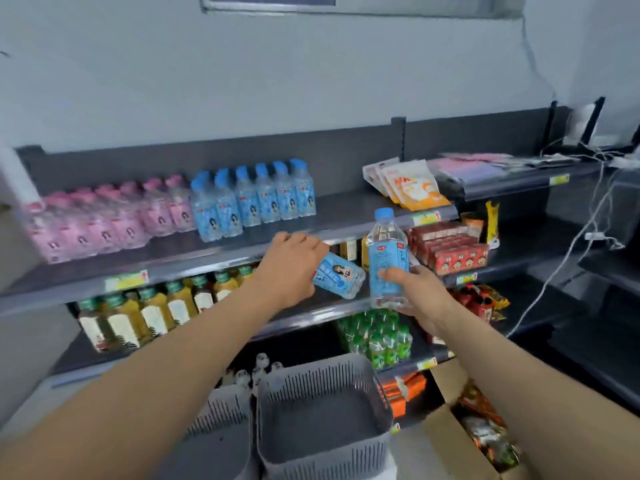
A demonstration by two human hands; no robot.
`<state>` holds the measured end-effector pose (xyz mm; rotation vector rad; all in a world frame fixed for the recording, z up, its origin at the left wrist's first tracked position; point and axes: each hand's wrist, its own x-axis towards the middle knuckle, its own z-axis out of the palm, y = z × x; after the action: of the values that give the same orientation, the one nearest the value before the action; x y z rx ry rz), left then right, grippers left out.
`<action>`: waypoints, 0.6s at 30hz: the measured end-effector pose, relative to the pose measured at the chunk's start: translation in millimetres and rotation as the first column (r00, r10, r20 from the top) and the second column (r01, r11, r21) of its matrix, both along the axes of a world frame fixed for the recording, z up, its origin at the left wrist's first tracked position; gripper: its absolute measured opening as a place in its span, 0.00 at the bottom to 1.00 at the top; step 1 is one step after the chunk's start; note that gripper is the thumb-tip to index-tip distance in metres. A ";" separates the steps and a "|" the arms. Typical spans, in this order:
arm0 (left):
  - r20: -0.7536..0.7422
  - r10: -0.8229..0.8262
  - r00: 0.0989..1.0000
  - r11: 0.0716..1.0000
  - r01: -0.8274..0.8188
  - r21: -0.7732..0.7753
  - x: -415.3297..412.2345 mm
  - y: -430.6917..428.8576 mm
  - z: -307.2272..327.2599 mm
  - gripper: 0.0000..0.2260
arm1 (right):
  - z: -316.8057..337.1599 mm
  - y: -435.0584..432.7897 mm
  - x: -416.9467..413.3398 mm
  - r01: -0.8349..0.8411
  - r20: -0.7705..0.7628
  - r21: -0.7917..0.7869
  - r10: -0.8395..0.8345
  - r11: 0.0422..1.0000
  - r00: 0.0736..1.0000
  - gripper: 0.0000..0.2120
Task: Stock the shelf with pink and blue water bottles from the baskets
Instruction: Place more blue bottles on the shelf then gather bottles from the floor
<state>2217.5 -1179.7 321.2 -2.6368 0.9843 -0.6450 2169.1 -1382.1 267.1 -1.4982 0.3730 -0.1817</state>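
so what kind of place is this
Probably a small shop or convenience store: tiered shelves with price tags on their front edges, stocked with rows of blue water bottles, green-capped drink bottles and red cartons.

On the top shelf (346, 216), one block of water bottles (104, 220) stands at the left, a second block (256, 199) just right of it, and pouches (408, 185) further right. Before the shelf's edge the left hand (291, 261) holds a tilted bottle (341, 277), the right hand (412, 289) an upright bottle (386, 258) beside it. Below them two baskets (322, 386) sit side by side, a cardboard box (446, 441) to their right.
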 end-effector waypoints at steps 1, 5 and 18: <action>0.006 0.023 1.000 1.000 -0.023 0.010 3.6 12.0 3.4 0.24 | 4.9 10.4 9.0 -0.023 0.025 -0.003 0.023 1.000 0.999 0.21; 0.055 0.114 0.992 0.992 -0.116 0.040 28.2 59.8 12.7 0.24 | 20.4 56.1 47.0 -0.087 0.090 -0.047 0.091 0.995 0.992 0.23; 0.144 0.135 0.980 0.969 -0.161 0.186 169.2 150.9 40.2 0.30 | 42.8 158.4 197.7 -0.154 0.266 -0.024 0.154 0.988 0.952 0.16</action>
<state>2386.7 -1028.8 361.4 -2.4334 0.7626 -0.6401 2366.8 -1223.7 309.9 -1.4760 0.0383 -0.2567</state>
